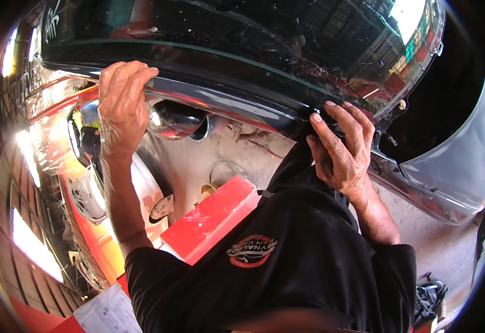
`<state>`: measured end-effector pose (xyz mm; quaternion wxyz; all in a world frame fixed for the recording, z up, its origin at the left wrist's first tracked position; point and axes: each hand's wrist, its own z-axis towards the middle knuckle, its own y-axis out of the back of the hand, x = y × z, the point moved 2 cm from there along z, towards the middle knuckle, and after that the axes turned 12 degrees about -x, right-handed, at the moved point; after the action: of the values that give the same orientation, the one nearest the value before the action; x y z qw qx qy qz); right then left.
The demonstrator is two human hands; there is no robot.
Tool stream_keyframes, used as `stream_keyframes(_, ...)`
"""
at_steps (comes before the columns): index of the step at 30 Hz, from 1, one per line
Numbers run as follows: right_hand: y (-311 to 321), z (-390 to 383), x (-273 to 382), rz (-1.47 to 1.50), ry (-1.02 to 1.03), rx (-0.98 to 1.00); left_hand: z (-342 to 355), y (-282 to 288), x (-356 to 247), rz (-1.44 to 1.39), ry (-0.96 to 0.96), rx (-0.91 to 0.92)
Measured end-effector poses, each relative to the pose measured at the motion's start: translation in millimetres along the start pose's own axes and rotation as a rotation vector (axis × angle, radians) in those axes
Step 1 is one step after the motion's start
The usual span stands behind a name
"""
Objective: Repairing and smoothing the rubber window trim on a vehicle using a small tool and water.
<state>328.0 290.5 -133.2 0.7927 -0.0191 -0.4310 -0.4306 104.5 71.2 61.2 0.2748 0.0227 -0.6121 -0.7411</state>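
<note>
A glossy black car panel, dusty and reflective, spans the top of the view. A long dark trim strip runs along its near edge. My left hand is closed over this strip toward its left part, fingers curled across the edge and thumb hidden. Further right, my right hand rests its fingertips on the panel's lower edge by the strip's right part. Its fingers are bent but apart, with the thumb below. I see no tool in either hand.
A dark rounded glossy part hangs below the strip. A red box stands on the grey floor. To the right is a silver-grey curved body panel. An orange-red car body is at left; dark tangled items lie lower right.
</note>
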Motion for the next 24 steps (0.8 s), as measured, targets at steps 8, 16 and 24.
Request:
stream_keyframes(8, 0.7, -1.4, -1.8, 0.007, 0.009, -0.045, 6.3, 7.0, 4.2, -0.059, 0.026, 0.054)
stream_keyframes(16, 1.2, -1.2, -0.7, -0.005, 0.011, -0.045, 16.9, 14.6, 7.0, 0.047, -0.035, 0.142)
stream_keyframes(24, 0.7, -2.5, -0.7, -0.005, 0.014, -0.054, 14.7, 12.7, 8.7, -0.050, -0.041, 0.127)
